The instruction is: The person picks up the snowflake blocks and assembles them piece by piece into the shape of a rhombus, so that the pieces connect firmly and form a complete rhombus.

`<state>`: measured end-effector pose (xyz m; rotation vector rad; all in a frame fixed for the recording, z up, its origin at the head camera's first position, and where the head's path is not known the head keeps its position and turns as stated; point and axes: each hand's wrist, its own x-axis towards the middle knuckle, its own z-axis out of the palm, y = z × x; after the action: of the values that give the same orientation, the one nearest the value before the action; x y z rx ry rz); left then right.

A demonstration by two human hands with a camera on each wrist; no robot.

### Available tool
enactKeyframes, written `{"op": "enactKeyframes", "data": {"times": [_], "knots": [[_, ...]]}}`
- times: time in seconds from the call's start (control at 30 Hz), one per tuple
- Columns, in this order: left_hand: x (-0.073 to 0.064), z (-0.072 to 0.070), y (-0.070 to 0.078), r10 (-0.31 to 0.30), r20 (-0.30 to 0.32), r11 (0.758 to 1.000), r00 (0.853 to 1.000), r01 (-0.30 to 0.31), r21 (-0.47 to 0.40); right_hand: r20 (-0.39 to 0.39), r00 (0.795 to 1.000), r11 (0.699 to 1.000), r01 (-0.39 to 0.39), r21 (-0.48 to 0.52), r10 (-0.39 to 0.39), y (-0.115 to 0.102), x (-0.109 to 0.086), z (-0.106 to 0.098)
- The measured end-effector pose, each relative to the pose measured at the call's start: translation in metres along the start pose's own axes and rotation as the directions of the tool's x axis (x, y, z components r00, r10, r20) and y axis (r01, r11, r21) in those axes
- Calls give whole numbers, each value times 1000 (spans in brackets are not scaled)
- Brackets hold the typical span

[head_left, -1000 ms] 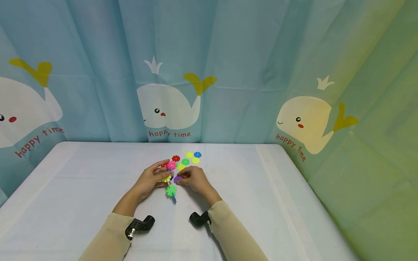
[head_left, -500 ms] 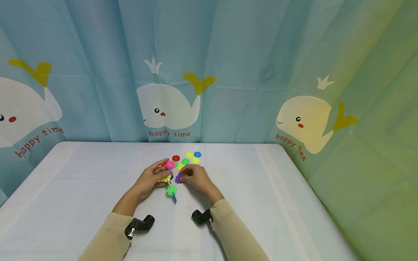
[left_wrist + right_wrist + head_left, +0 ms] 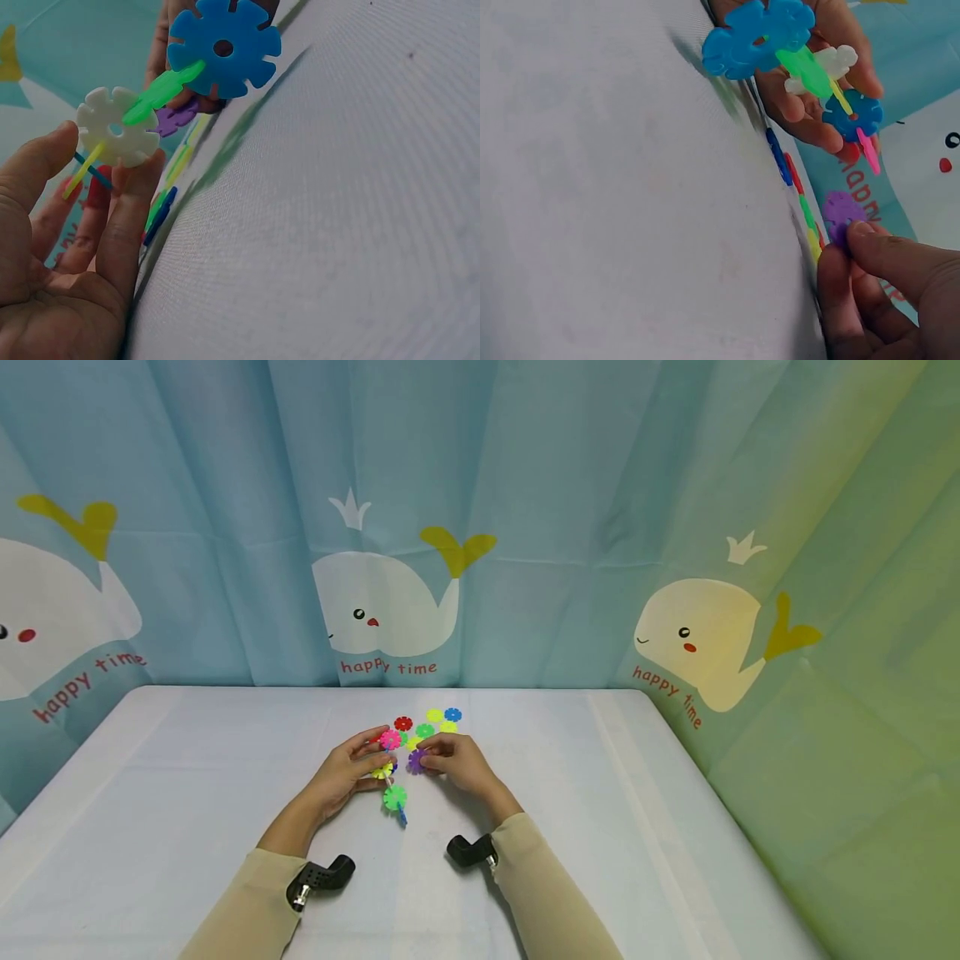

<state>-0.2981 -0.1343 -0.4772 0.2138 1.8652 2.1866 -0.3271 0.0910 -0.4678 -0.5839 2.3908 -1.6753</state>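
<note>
My left hand [image 3: 339, 778] holds a chain of slotted snowflake discs, its thumb and fingers gripping near the white disc [image 3: 96, 126]. From there the chain runs through a green disc [image 3: 394, 797] to a blue disc [image 3: 256, 54] at the near end. Toward the far end come a yellow disc [image 3: 383, 772], a second blue disc [image 3: 840, 116] and a pink disc [image 3: 390, 740]. Just right of the chain, my right hand [image 3: 463, 767] pinches a purple snowflake disc [image 3: 840, 206] between thumb and fingers. A gap separates the purple disc from the chain.
Loose discs lie on the white table [image 3: 600, 827] beyond the hands, among them a red disc [image 3: 403, 724], a green disc [image 3: 424, 731], a blue disc [image 3: 453, 714] and several yellow ones. Behind the table hangs a blue curtain [image 3: 555, 527] printed with whales.
My right hand has moved right and slightly away from me with the purple disc, widening the gap to the chain. The left hand has stayed almost still with the chain.
</note>
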Motion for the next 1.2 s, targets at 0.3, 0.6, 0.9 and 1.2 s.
{"op": "enactKeyframes", "data": {"times": [0.3,0.6,0.9,1.2], "knots": [[1,3,-5,-6,15,1000,1000,7,-13,-72,995,986,-56,159,69,4,1,-1],[0,13,-6,-24,38,1000,999,24,8,-144,985,965,-53,256,92,11,5,-1],[1,21,-7,-31,46,999,998,31,11,-202,972,952,-53,303,118,13,6,-1],[2,30,-8,-32,73,999,997,31,12,-227,966,923,-30,384,126,12,7,-1]]}}
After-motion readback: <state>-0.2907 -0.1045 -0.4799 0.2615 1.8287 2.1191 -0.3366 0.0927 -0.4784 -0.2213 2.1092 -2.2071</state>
